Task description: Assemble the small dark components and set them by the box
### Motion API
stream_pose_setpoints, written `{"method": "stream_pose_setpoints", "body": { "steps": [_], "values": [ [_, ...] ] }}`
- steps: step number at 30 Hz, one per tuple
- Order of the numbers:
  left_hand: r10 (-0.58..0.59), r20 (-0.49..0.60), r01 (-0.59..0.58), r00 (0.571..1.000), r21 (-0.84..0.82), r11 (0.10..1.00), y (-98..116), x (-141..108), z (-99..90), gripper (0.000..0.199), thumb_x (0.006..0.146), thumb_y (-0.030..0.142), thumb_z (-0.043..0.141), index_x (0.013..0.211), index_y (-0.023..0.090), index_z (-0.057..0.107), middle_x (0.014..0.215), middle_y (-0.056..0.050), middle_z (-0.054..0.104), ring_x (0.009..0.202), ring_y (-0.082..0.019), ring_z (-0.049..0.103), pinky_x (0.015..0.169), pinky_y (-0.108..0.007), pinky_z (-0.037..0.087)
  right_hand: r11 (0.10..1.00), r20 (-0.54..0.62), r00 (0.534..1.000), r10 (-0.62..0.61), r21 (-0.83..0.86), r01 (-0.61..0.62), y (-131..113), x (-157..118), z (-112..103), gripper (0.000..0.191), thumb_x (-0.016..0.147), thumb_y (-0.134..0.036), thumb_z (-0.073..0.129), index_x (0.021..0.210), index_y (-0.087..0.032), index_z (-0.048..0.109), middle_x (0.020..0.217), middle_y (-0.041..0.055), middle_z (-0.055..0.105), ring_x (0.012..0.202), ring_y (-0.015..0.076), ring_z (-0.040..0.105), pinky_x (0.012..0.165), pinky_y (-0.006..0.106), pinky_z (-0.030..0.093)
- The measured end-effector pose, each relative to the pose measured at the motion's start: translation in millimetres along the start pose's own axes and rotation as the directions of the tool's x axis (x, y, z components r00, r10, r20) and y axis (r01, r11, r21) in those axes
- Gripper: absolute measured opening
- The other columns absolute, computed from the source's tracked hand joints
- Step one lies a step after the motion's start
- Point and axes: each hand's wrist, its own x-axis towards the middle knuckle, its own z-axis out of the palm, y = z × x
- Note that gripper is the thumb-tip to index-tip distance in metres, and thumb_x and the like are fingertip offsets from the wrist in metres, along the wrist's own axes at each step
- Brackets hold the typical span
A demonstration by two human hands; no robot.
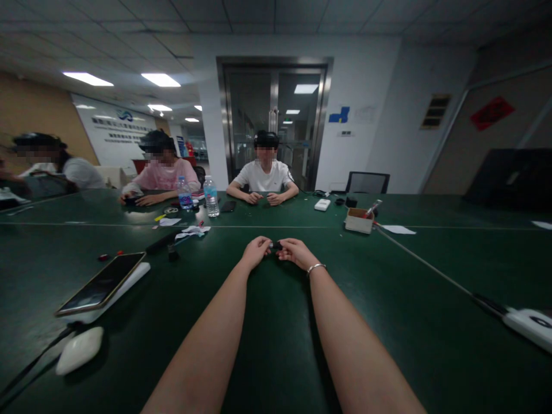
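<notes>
Left hand (257,252) and right hand (295,253) — fingers clamped on small dark part (275,245), above table (276,345), box (359,221) beyond part, to its right.

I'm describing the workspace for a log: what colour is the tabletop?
The tabletop is dark green, shown in the head view.

Head view: from the wearer's head over the near side of the worktop (276,345), looking forward and down
Forearms (207,339): nearest, rising from the bottom edge
Left grip (257,251), right grip (297,253): mid-view, at arm's reach
Glass doors (297,126): ahead, well beyond
Ceiling (259,23): across the top; dim, so depth there is perhaps uncertain
</notes>
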Motion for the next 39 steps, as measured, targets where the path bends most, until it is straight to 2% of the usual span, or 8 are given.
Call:
{"method": "stream_pose_setpoints", "body": {
  "steps": [3,8,12,17,27,31,34,39],
  "values": [
    [0.004,-0.007,-0.004,1.0,-0.021,1.0,1.2,-0.8,-0.3,0.019,0.078,0.029,0.054,0.089,0.015,0.06,0.071,-0.002,0.061,0.061,-0.01,0.054,0.055,-0.02,0.041,1.0,0.003,1.0,-0.001,-0.004,0.001,-0.6,-0.7,0.1,0.003,0.084,-0.014,0.057,0.086,-0.011,0.056,0.05,-0.001,0.056,0.051,0.0123,0.063,0.052,0.023,0.056],
    [0.0,0.002,0.0,1.0,0.013,1.0,2.0,-1.9,-1.5,0.027,0.081,0.037,0.048,0.09,0.015,0.061,0.068,-0.002,0.06,0.058,-0.011,0.053,0.056,-0.022,0.041,1.0,0.012,1.0,-0.003,0.003,0.003,-1.7,-1.9,0.6,0.005,0.084,-0.015,0.058,0.086,-0.011,0.055,0.051,-0.0008,0.056,0.05,0.0116,0.062,0.052,0.023,0.056],
    [0.004,-0.016,-0.003,1.0,0.02,1.0,3.2,-2.2,-1.4,0.024,0.079,0.033,0.052,0.09,0.015,0.063,0.077,-0.004,0.064,0.063,-0.011,0.055,0.058,-0.022,0.041,1.0,0.016,1.0,0.0,-0.006,0.0,-2.0,-2.5,0.4,0.005,0.084,-0.015,0.058,0.087,-0.012,0.056,0.051,-0.0009,0.057,0.051,0.0121,0.063,0.052,0.023,0.056],
    [-0.026,-0.015,0.027,1.0,0.018,0.999,4.7,-1.8,-1.1,0.028,0.081,0.037,0.048,0.089,0.013,0.063,0.066,-0.003,0.062,0.056,-0.011,0.052,0.055,-0.023,0.04,1.0,0.025,1.0,-0.007,-0.002,0.007,-1.2,-1.7,-0.5,0.008,0.082,-0.017,0.061,0.086,-0.012,0.056,0.053,0.0004,0.059,0.051,0.0119,0.063,0.052,0.023,0.056],
    [-0.009,0.001,0.009,1.0,0.026,1.0,3.9,-0.5,-0.6,0.024,0.078,0.03,0.053,0.092,0.014,0.063,0.076,-0.004,0.063,0.063,-0.011,0.054,0.057,-0.022,0.04,1.0,0.016,1.0,0.0,0.007,0.0,-1.3,-1.2,-0.4,0.005,0.082,-0.014,0.06,0.085,-0.011,0.058,0.052,0.0007,0.059,0.051,0.0124,0.063,0.053,0.024,0.056],
    [0.002,0.023,-0.003,1.0,0.035,0.999,0.8,0.4,-0.9,0.029,0.081,0.035,0.049,0.093,0.013,0.063,0.073,-0.004,0.063,0.062,-0.012,0.054,0.059,-0.023,0.041,1.0,0.022,1.0,-0.002,-0.003,0.002,-1.6,-1.2,-0.2,0.004,0.084,-0.013,0.057,0.087,-0.01,0.057,0.054,0.0014,0.06,0.051,0.0122,0.063,0.053,0.024,0.056],
    [0.047,0.001,-0.047,0.999,0.04,0.998,-2.7,1.3,-1.3,0.028,0.077,0.034,0.055,0.094,0.014,0.064,0.082,-0.005,0.065,0.069,-0.013,0.056,0.065,-0.024,0.043,1.0,0.013,1.0,-0.003,-0.002,0.003,-1.2,-1.0,-0.5,0.004,0.084,-0.012,0.057,0.087,-0.01,0.057,0.053,0.0016,0.059,0.052,0.0128,0.063,0.053,0.024,0.056],
    [0.024,0.024,-0.026,0.999,0.059,0.998,-4.3,1.7,-1.5,0.029,0.079,0.036,0.051,0.095,0.015,0.064,0.076,-0.004,0.063,0.066,-0.013,0.056,0.062,-0.024,0.042,1.0,0.029,1.0,-0.005,-0.002,0.005,-1.3,-1.5,-0.8,0.004,0.084,-0.013,0.058,0.087,-0.011,0.058,0.054,0.0017,0.06,0.05,0.0118,0.062,0.053,0.024,0.056]
  ]
}}
